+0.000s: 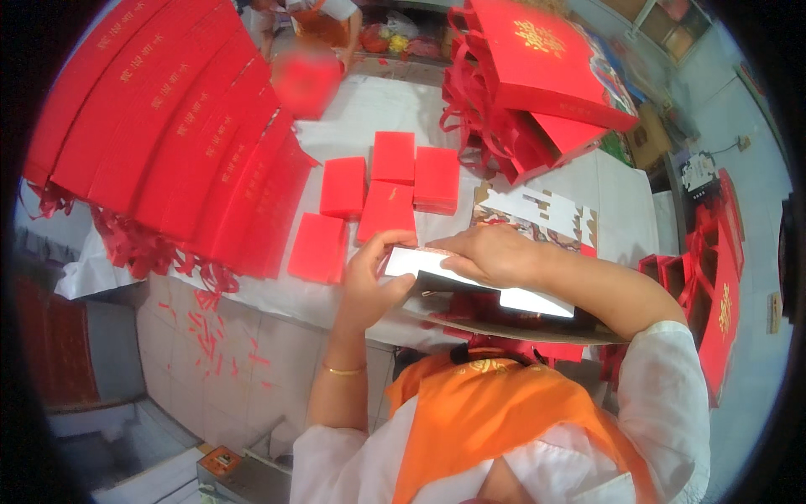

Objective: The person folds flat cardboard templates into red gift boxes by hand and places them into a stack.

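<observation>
A white cloth covers the table (378,112), with tall piles of red bags (168,126) along its left side and more bags toward the far right. Red scraps (210,332) litter the tiled floor (269,332), and a co-worker (323,29) stands across the table by another red thing. Near the middle, red packs (395,158) sit in a loose cluster, and a patterned cut-out card (541,210) lies to their right. The box (409,264) is at the near edge, just below the packs: a narrow, bright white face with a dark area beside it. The left hand (376,281) is clamped on its left end, fingers above and thumb below; the right hand (497,254) closes over its top edge.
</observation>
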A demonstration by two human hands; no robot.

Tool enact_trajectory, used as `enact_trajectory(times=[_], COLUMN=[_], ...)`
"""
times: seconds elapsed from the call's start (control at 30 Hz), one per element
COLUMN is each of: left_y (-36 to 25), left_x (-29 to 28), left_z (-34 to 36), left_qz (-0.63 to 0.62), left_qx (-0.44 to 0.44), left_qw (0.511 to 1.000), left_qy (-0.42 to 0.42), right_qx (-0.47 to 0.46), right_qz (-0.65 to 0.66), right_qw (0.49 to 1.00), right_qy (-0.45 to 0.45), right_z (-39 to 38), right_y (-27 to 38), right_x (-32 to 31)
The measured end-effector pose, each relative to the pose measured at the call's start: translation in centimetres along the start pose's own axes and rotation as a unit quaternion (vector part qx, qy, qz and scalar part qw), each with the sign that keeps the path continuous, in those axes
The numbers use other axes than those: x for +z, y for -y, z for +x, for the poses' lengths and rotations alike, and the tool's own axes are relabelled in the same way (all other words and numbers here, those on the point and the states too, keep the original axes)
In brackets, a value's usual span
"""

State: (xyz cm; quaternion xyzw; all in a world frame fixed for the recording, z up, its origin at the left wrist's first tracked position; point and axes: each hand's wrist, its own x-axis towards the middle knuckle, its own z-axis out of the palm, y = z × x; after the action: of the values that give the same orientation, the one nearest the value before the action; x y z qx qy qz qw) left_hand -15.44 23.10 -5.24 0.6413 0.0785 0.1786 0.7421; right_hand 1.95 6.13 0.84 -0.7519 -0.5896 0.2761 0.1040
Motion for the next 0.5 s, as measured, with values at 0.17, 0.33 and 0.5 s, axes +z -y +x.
enact_trajectory(times=[0.17, 0.33, 0.5], left_y=[0.0, -4.4, -5.6], left_x=[-0.5, -0.1, 0.0], left_z=[0.2, 0.3, 0.2], left_qz=[0.117, 0.246, 0.307], left_qx=[0.044, -0.016, 0.015], left_qw=[0.991, 0.961, 0.940], left_qy=[0.043, 0.129, 0.147], right_qx=[-0.022, 0.001, -0.031], right_qz=[-0.016, 0.023, -0.011], right_qw=[1.000, 1.000, 0.999], right_qy=[-0.006, 0.005, -0.032], right_z=[-0.3, -1.1, -1.5], right_y=[-0.3, 3.2, 3.4], right_x=[-0.1, -1.5, 0.5])
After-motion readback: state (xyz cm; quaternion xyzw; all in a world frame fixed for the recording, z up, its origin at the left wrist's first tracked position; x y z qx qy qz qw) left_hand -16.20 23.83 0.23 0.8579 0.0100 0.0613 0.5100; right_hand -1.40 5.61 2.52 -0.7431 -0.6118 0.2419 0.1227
